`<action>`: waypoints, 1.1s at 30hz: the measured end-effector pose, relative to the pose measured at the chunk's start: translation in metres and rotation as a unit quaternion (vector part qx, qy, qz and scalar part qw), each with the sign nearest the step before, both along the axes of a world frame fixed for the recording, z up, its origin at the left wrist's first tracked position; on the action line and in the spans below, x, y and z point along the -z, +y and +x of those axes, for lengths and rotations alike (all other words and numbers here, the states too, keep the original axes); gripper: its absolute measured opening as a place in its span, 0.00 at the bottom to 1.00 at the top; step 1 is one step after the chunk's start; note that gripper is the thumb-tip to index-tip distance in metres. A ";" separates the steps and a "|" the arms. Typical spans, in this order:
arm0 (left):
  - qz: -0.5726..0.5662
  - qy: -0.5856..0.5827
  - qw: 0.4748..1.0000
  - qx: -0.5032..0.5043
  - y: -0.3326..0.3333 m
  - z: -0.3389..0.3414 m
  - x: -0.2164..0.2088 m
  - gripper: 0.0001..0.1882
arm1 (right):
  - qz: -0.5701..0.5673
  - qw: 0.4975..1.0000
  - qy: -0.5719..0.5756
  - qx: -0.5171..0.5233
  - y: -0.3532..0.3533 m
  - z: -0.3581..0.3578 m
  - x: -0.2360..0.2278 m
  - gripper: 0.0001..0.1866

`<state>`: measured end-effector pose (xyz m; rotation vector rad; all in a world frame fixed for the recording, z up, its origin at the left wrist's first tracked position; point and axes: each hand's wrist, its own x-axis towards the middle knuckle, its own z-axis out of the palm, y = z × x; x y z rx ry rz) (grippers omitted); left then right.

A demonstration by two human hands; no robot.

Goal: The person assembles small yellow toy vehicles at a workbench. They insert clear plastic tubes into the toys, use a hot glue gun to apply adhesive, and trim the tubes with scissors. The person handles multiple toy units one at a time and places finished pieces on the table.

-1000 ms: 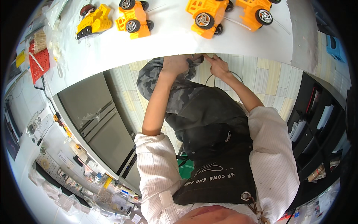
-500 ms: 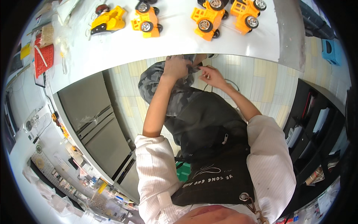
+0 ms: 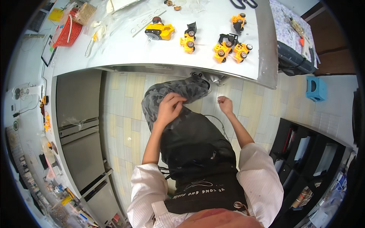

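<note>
My left hand [image 3: 170,109] is over my thigh in grey camouflage trousers [image 3: 178,88]. Its fingers are loosely bent with the thumb apart, and nothing shows in them. Off to the right, above the tiled floor, my right hand [image 3: 225,105] has its fingers pressed together; whatever they may hold is too small to make out. On the white table [image 3: 125,51] ahead are several yellow toy construction vehicles: a tracked one [image 3: 159,31], a loader [image 3: 188,41] with a dark bucket, and wheeled ones [image 3: 222,51] tipped over at the right. Neither hand touches them.
A red basket [image 3: 69,32] and clear plastic bags stand at the table's left. Black scissors handles [image 3: 243,3] lie at its far edge. Grey drawers [image 3: 78,98] are on my left, black shelves [image 3: 304,152] on my right. A blue stool [image 3: 316,89] stands beyond the table's right end.
My view has shifted, so more of the table shows. My hands have moved apart from near the knee, the left back over the thigh and the right out to the side.
</note>
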<state>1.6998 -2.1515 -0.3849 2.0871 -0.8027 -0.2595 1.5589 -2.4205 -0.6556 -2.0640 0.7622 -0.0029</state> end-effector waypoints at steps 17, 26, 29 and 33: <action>-0.135 -0.230 0.964 0.002 -0.030 -0.060 -0.009 0.10 | 0.186 0.960 -0.151 -0.144 -0.006 -0.038 -0.284 0.06; -0.142 -0.249 0.958 -0.001 -0.050 -0.059 0.011 0.09 | -0.162 0.898 -0.398 -0.088 -0.066 0.015 -0.420 0.09; -0.139 -0.237 0.961 -0.003 -0.055 -0.057 0.015 0.10 | -0.215 0.897 -0.376 -0.089 -0.062 0.050 -0.449 0.15; -0.137 -0.238 0.961 -0.009 -0.062 -0.047 0.018 0.09 | -0.224 0.917 -0.309 -0.119 -0.064 0.076 -0.450 0.16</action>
